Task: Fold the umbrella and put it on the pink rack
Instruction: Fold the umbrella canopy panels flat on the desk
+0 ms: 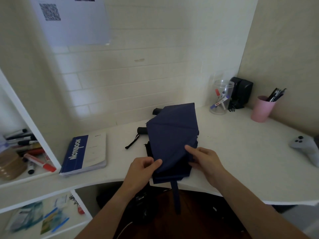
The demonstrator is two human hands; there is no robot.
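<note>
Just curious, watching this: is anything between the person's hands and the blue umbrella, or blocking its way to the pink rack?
Nothing lies between them: the left hand and the right hand both already hold folds of the umbrella canopy with their fingers. No pink rack shows in this view, so the way there cannot be judged.

Both hands [174, 163] pinch the navy umbrella [172, 135] on the white desk [241, 152].

I am reading "NOTEBOOK" in white on the notebook's [82, 153] blue cover; wall sheet's [70, 19] QR-like code is showing blurred.
</note>
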